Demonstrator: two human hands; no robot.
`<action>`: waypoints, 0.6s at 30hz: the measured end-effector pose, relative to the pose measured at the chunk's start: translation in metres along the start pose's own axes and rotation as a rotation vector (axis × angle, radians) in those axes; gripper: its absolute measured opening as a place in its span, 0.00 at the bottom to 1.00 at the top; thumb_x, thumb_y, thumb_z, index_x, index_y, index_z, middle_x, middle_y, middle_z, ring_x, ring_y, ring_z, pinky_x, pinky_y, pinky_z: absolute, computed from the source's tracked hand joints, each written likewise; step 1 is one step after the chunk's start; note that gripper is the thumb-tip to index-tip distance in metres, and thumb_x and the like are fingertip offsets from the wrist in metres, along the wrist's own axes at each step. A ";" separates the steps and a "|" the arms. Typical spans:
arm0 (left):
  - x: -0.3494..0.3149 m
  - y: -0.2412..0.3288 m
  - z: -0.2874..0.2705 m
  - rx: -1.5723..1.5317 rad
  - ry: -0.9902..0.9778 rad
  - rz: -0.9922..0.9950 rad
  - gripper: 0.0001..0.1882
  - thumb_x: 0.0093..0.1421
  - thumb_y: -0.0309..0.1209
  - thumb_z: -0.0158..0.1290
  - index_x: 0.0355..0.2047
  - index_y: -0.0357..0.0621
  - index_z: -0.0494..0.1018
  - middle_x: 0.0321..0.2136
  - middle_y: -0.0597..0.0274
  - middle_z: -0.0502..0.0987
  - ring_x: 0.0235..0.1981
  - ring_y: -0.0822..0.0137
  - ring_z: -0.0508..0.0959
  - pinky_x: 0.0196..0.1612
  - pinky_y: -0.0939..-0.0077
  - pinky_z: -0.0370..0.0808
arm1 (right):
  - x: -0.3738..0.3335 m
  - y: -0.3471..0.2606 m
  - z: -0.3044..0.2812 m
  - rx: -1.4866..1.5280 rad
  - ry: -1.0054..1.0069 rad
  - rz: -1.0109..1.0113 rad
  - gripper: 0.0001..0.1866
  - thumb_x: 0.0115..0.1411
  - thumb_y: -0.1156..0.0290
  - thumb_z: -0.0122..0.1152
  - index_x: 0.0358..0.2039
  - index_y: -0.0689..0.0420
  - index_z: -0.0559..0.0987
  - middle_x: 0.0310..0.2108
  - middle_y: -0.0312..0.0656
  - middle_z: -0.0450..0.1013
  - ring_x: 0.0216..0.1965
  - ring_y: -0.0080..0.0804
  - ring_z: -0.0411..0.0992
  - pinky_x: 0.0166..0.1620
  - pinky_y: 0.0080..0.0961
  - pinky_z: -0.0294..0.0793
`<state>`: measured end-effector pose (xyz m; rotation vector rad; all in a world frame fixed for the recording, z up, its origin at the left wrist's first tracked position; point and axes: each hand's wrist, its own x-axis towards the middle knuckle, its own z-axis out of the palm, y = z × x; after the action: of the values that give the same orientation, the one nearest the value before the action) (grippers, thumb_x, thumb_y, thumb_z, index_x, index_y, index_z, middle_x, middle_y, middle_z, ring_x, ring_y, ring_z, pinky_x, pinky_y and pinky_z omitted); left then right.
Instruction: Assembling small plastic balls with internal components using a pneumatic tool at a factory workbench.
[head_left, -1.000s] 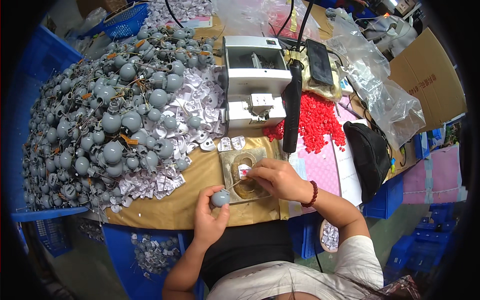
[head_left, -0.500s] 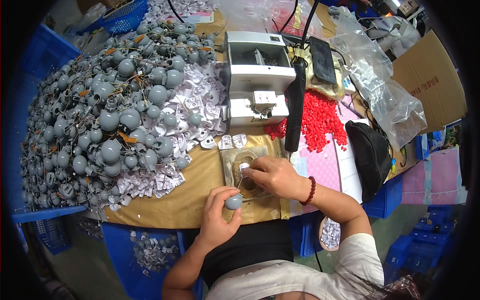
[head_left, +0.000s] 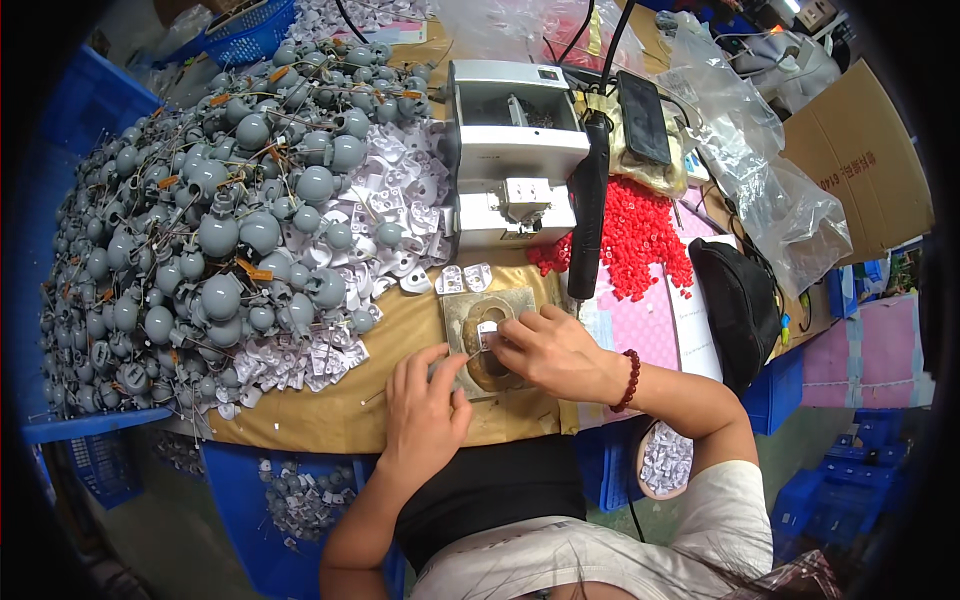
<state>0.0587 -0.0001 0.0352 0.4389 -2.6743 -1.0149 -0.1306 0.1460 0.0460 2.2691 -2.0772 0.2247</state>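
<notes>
My right hand (head_left: 552, 352) is closed in a pinch on a small white plastic piece (head_left: 487, 335), over the hollow of a worn metal plate (head_left: 517, 299). My left hand (head_left: 424, 408) is beside the plate's left edge, its fingers curled and largely hiding what they hold. A grey sliver between them looks like the grey ball seen there just before. Near its fingertips a thin wire runs toward the white piece. Two white plastic plates (head_left: 464, 279) lie just behind the metal plate.
A big heap of grey balls with wires (head_left: 218, 238) fills the left, with white plastic parts (head_left: 400, 190) beside it. Behind my hands stands a silver machine (head_left: 520, 150). A black tool (head_left: 588, 220), red caps (head_left: 640, 240) and a black pouch (head_left: 738, 310) lie right.
My left hand has shifted up and left and turned, so the grey ball is now mostly hidden. The right hand keeps its pinch on the white piece, nearly in place.
</notes>
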 end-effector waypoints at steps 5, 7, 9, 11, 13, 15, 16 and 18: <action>0.006 0.009 0.012 0.202 0.036 0.091 0.26 0.52 0.24 0.58 0.54 0.42 0.73 0.55 0.49 0.70 0.58 0.48 0.69 0.61 0.52 0.65 | 0.001 0.003 -0.006 -0.041 -0.061 -0.055 0.15 0.54 0.68 0.59 0.42 0.59 0.81 0.37 0.36 0.71 0.38 0.32 0.72 0.37 0.30 0.71; 0.006 0.009 0.018 0.242 0.051 0.116 0.27 0.52 0.23 0.58 0.55 0.41 0.73 0.55 0.49 0.70 0.58 0.48 0.69 0.61 0.51 0.65 | 0.002 0.005 -0.008 -0.034 -0.065 -0.092 0.16 0.54 0.69 0.59 0.42 0.59 0.81 0.37 0.36 0.72 0.37 0.32 0.72 0.36 0.29 0.70; 0.007 0.011 0.022 0.286 0.059 0.131 0.28 0.52 0.24 0.59 0.56 0.42 0.73 0.56 0.49 0.70 0.59 0.50 0.69 0.61 0.49 0.64 | 0.002 0.006 -0.007 -0.011 -0.080 -0.084 0.17 0.54 0.69 0.60 0.44 0.58 0.81 0.38 0.37 0.72 0.38 0.33 0.73 0.37 0.31 0.72; 0.008 0.011 0.029 0.333 0.066 0.151 0.29 0.52 0.24 0.59 0.57 0.42 0.73 0.56 0.50 0.70 0.59 0.51 0.69 0.61 0.46 0.63 | 0.000 0.007 -0.004 0.082 -0.068 -0.027 0.18 0.54 0.70 0.61 0.47 0.57 0.81 0.39 0.38 0.73 0.39 0.35 0.74 0.39 0.33 0.74; 0.010 0.006 0.038 0.371 0.072 0.176 0.29 0.52 0.25 0.59 0.57 0.42 0.73 0.56 0.51 0.71 0.60 0.52 0.69 0.61 0.43 0.62 | -0.008 0.010 -0.001 0.249 -0.031 0.081 0.19 0.55 0.71 0.63 0.49 0.56 0.80 0.40 0.40 0.73 0.41 0.38 0.75 0.41 0.35 0.76; 0.012 -0.001 0.045 0.391 0.084 0.205 0.29 0.52 0.26 0.59 0.57 0.42 0.73 0.56 0.51 0.71 0.60 0.53 0.69 0.61 0.41 0.61 | -0.015 0.013 -0.007 0.433 -0.116 0.212 0.22 0.55 0.72 0.66 0.53 0.55 0.78 0.42 0.42 0.72 0.42 0.42 0.76 0.44 0.36 0.77; 0.012 -0.003 0.046 0.399 0.083 0.216 0.29 0.52 0.26 0.60 0.57 0.43 0.73 0.56 0.51 0.71 0.60 0.53 0.69 0.61 0.40 0.61 | -0.019 0.014 -0.009 0.529 -0.157 0.279 0.24 0.55 0.72 0.68 0.54 0.54 0.77 0.43 0.43 0.72 0.43 0.44 0.76 0.46 0.37 0.78; 0.012 -0.005 0.048 0.415 0.079 0.237 0.29 0.52 0.26 0.60 0.57 0.43 0.73 0.56 0.51 0.71 0.60 0.54 0.70 0.61 0.39 0.61 | -0.032 0.016 -0.002 0.627 -0.108 0.357 0.26 0.54 0.73 0.69 0.55 0.54 0.75 0.44 0.45 0.71 0.43 0.46 0.76 0.46 0.36 0.78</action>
<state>0.0322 0.0208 -0.0018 0.2202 -2.7757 -0.3676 -0.1490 0.1768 0.0428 2.1862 -2.7671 0.9042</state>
